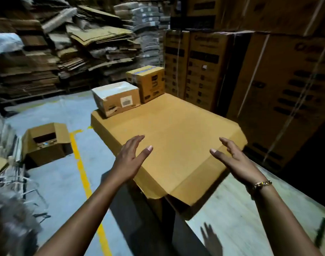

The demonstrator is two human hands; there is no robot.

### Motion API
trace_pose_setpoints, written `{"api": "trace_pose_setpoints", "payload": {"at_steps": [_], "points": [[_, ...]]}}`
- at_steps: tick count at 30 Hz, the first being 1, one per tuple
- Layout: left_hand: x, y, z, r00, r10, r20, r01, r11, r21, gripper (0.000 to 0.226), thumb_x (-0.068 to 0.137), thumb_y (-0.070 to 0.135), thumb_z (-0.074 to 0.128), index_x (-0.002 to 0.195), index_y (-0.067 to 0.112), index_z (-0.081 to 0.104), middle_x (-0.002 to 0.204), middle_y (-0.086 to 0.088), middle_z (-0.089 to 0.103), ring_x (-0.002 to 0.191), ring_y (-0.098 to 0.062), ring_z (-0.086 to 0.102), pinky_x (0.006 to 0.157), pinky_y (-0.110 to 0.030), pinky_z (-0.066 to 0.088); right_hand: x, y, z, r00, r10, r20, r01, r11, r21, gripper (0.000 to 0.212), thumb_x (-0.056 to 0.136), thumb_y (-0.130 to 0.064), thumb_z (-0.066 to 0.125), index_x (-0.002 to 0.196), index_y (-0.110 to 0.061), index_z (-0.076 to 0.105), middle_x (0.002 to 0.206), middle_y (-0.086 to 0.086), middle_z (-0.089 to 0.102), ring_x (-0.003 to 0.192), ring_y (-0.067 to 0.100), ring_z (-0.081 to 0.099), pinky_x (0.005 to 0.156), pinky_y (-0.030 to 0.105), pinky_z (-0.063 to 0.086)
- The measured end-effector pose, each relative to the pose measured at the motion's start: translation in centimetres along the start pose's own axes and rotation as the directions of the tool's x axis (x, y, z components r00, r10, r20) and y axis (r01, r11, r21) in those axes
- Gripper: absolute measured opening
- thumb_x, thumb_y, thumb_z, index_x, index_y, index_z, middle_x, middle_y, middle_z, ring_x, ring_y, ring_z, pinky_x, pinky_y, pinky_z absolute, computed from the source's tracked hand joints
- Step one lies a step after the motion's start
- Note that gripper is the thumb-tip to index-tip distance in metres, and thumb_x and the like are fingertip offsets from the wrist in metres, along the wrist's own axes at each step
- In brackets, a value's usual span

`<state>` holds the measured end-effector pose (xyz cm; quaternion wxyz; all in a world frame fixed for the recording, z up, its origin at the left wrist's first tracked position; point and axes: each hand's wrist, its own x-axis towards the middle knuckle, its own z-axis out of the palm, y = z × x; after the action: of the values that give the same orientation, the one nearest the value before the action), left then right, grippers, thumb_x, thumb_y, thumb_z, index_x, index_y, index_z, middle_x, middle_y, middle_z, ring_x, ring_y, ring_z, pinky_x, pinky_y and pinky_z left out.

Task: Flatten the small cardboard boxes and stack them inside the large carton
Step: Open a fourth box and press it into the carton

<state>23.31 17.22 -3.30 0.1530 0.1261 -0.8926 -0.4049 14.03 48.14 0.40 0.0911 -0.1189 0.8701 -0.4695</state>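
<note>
Both hands are out over the large tan corrugated carton, centre of frame, whose top flaps lie closed and flat. My left hand is at the near left edge and my right hand at the near right corner. Fingers on both are straight and spread apart, gripping nothing. I cannot tell whether my palms touch the board or hover just above it.

Small boxes, not yet flattened:
- A squat brown cardboard box with a whitish taped top and barcode label stands beside a taller brown cardboard box with blue tape across its top. They are at the far end of the carton top, upper centre of frame, and both keep their full shape.
- They sit on the flaps, so my judgement is that the carton cannot open to receive anything until they come off.
- An open-topped brown cardboard box stands on the floor at left of frame, across the yellow painted floor line from the carton and well apart from my hands.

I read the wide hand spacing as suiting a broad panel, set to press or lift it by both near corners. Stage looks early; I see nothing stacked inside.

Background: piles of flattened cardboard sheets upper left, tall printed cartons upper right. There is a gold chain bracelet on my right wrist.
</note>
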Motion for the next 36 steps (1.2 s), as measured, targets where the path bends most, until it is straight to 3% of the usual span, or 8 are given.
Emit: {"api": "trace_pose_setpoints", "payload": {"at_steps": [4, 9, 17, 22, 26, 32, 36], "points": [[3.1, -3.5, -3.1, 0.997, -0.058, -0.055, 0.058, 0.998, 0.006, 0.072, 0.088, 0.071, 0.044, 0.15, 0.035, 0.041, 0.158, 0.009, 0.037, 0.146, -0.013, 0.033, 0.117, -0.041, 0.029, 7.1, -3.1, 5.3, 0.99, -0.069, 0.123, 0.068, 0.998, 0.014, 0.085, 0.08, -0.069, 0.054, 0.154, -0.036, 0.028, 0.163, -0.008, 0.026, 0.146, 0.019, 0.031, 0.114, 0.046, 0.033], [7.1, -8.9, -7.8, 0.979, -0.15, -0.137, 0.149, 0.989, -0.02, 0.062, 0.094, 0.064, 0.047, 0.149, 0.036, 0.042, 0.156, 0.012, 0.039, 0.14, -0.008, 0.039, 0.111, -0.033, 0.032, 15.4, -7.1, 12.0, 0.968, -0.14, 0.209, 0.123, 0.988, 0.091, 0.076, 0.09, -0.058, 0.058, 0.155, -0.034, 0.028, 0.163, -0.008, 0.028, 0.145, 0.017, 0.032, 0.111, 0.041, 0.033], [17.6, -19.8, -15.5, 0.934, -0.265, -0.242, 0.218, 0.955, -0.203, 0.059, 0.094, 0.065, 0.051, 0.146, 0.036, 0.048, 0.153, 0.01, 0.045, 0.142, -0.01, 0.04, 0.109, -0.033, 0.033, 27.4, -13.4, 25.2, 0.975, -0.146, 0.167, 0.104, 0.966, 0.237, 0.069, 0.093, -0.047, 0.062, 0.154, -0.033, 0.03, 0.16, -0.004, 0.034, 0.144, 0.02, 0.036, 0.112, 0.044, 0.035], [27.0, -25.5, -19.5, 0.933, -0.291, -0.21, 0.221, 0.927, -0.304, 0.062, 0.088, 0.067, 0.05, 0.14, 0.033, 0.055, 0.151, 0.004, 0.05, 0.137, -0.013, 0.046, 0.106, -0.033, 0.036, 32.7, -16.4, 32.2, 0.983, -0.098, 0.152, 0.056, 0.963, 0.262, 0.067, 0.095, -0.044, 0.061, 0.153, -0.034, 0.03, 0.16, -0.003, 0.035, 0.143, 0.021, 0.037, 0.107, 0.038, 0.035], [35.0, -28.6, -21.0, 0.952, -0.266, -0.153, 0.205, 0.922, -0.329, 0.032, 0.1, 0.047, 0.055, 0.128, 0.031, 0.061, 0.14, 0.005, 0.058, 0.129, -0.014, 0.052, 0.097, -0.028, 0.037, 36.2, -17.5, 35.2, 0.993, -0.029, 0.117, -0.002, 0.966, 0.259, 0.069, 0.094, -0.047, 0.062, 0.153, -0.036, 0.029, 0.159, -0.006, 0.034, 0.142, 0.018, 0.038, 0.11, 0.04, 0.036], [45.5, -31.4, -20.8, 0.986, -0.164, -0.035, 0.148, 0.951, -0.272, 0.039, 0.102, 0.038, 0.056, 0.134, 0.019, 0.061, 0.13, 0.003, 0.061, 0.122, -0.013, 0.055, 0.092, -0.027, 0.038, 42.4, -18.0, 37.4, 0.995, 0.101, 0.024, -0.103, 0.946, 0.306, 0.067, 0.095, -0.045, 0.062, 0.153, -0.036, 0.03, 0.159, -0.006, 0.034, 0.143, 0.019, 0.036, 0.104, 0.036, 0.034], [51.1, -34.1, -21.0, 0.99, -0.139, 0.016, 0.139, 0.963, -0.23, 0.045, 0.098, 0.046, 0.06, 0.136, 0.022, 0.06, 0.139, 0.0, 0.059, 0.127, -0.015, 0.053, 0.097, -0.029, 0.038, 47.6, -18.4, 39.8, 0.989, 0.148, 0.001, -0.139, 0.928, 0.346, 0.066, 0.095, -0.045, 0.061, 0.153, -0.034, 0.031, 0.158, -0.005, 0.035, 0.142, 0.021, 0.037, 0.104, 0.037, 0.033]]}}
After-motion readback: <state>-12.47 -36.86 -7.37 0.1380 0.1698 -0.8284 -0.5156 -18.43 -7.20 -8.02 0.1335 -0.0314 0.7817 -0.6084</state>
